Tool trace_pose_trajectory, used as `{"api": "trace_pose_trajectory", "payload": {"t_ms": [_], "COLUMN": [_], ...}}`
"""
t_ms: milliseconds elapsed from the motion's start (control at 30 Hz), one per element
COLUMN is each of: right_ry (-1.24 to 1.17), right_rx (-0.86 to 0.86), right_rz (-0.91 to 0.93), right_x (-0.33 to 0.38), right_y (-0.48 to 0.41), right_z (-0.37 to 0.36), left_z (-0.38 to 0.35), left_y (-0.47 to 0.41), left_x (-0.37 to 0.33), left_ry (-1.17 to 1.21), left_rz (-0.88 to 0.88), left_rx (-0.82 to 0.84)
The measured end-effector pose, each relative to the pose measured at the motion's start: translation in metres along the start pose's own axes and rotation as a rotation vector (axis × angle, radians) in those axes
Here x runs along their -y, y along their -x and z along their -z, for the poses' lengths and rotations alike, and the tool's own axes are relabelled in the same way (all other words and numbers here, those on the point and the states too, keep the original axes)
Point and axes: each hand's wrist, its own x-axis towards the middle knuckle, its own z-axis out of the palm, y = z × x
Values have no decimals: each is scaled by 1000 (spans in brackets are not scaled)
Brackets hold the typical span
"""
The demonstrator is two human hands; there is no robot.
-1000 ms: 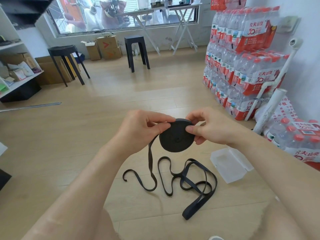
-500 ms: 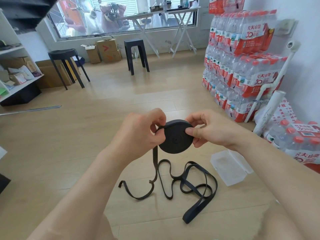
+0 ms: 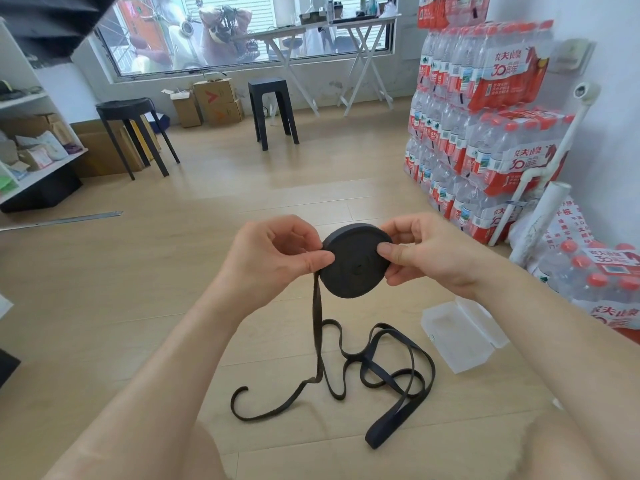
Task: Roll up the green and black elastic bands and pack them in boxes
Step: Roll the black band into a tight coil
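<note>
Black elastic band (image 3: 355, 261), most of it wound into a flat, disc-shaped roll held in the air over the floor (image 3: 242, 202), its flat face turned toward the camera. The left hand (image 3: 273, 261) pinches the band between thumb and forefinger at the roll's left edge, where the unwound part leaves it. The right hand (image 3: 426, 258) grips the roll, thumb pressed on the near face and fingers curled behind the right rim. The loose tail (image 3: 381, 368) hangs straight down from the left-hand pinch and lies on the floor in several overlapping loops, one end curling up at the left. A clear plastic box (image 3: 464, 334) lies on the floor just right of the loops, apart from them and under the right forearm. Stacked packs of bottled water (image 3: 485, 140) stand against the right wall, with a white pipe (image 3: 540, 216) leaning beside them. Farther back are a round black stool (image 3: 128, 109), a square black stool (image 3: 272, 88), cardboard boxes (image 3: 214, 98) under the window (image 3: 225, 29), a white folding table (image 3: 329, 26) and, at the left, a white shelf (image 3: 34, 161).
</note>
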Motion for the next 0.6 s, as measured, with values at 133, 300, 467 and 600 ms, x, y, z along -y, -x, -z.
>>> {"api": "trace_pose_trajectory", "payload": {"t_ms": [133, 300, 467, 600], "right_ry": [-83, -241, -417, -435], "right_rx": [-10, -31, -71, 60], "right_rz": [-12, -15, -45, -150], "right_x": [1, 3, 3, 1], "right_y": [0, 1, -1, 1], "right_z": [0, -5, -6, -9], "left_z": [-3, -10, -13, -9], "left_y": [0, -1, 2, 0], "left_x": [-1, -2, -7, -5], "left_ry": [-30, 58, 90, 25], "left_rz": [-11, -19, 23, 30], "left_rx": [-67, -212, -73, -102]}}
